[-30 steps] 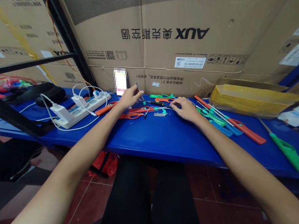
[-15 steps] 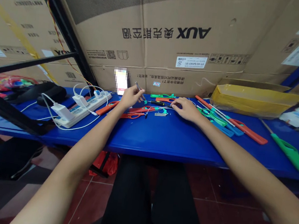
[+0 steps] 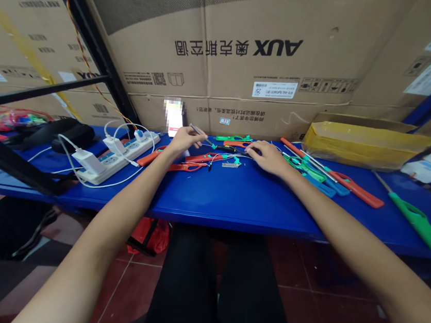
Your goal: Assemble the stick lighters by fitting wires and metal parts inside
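Left hand [image 3: 187,140] has rotated the slim metal rod [image 3: 194,128] from a steep tilt to a flatter one since the earlier frame; the rod's teal end [image 3: 214,146] now points further to the right. The wrist sits slightly lower and more level than before. Right hand [image 3: 266,156] holds the same position as in the earlier frame.

Grip state, left: thumb and fingers are closed around the rod, which is raised above the work surface with its upper end projecting behind the hand. Grip state, right: the fingertips are bent together at the right end of the black-and-yellow tool [image 3: 227,148]; whether they grasp it or another small part cannot be told.

Location of parts: the red handle [image 3: 200,159] lies in front of the left hand, with the orange handle [image 3: 187,167] next to it on the near side. The white wire [image 3: 216,156] curves between the two hands. The small metal plate [image 3: 230,166] lies on the blue table [image 3: 234,200] just nearer the person than the wire. The green handle [image 3: 231,139] lies beyond the black-and-yellow tool. The blue handles [image 3: 321,186] lie to the right of the right hand. These parts show no clear displacement.
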The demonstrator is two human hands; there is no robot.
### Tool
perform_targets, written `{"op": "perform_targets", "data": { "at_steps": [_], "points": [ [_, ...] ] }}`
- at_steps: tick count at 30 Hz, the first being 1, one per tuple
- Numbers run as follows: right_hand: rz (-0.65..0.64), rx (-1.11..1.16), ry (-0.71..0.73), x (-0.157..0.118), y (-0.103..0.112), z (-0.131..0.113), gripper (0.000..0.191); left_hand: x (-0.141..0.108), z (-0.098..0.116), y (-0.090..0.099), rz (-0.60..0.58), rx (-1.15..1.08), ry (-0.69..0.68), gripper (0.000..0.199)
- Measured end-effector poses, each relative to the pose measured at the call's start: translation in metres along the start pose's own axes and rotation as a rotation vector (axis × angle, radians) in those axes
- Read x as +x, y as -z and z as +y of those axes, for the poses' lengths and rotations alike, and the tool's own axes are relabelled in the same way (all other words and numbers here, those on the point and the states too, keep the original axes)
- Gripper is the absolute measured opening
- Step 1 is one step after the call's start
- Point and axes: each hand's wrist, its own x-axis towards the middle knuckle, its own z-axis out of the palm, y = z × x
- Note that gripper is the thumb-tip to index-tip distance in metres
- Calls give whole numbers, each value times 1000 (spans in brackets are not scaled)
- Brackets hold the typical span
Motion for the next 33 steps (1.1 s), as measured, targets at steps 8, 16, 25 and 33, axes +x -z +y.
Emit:
{"op": "perform_targets", "data": {
  "at_steps": [8,16,25,33],
  "points": [
    [6,29,-61,-2,2,-5,35,-1,7,1,-65,-60,23,18],
    [21,45,-41,-2,1,-4,25,-8,18,2,-111,-197,14,16],
    [25,47,-34,-1,0,-1,26,-4,9,2,-135,-63,16,21],
    [17,71,-31,-1,2,-1,29,2,1,8,-61,-57,47,4]
  ]
}}
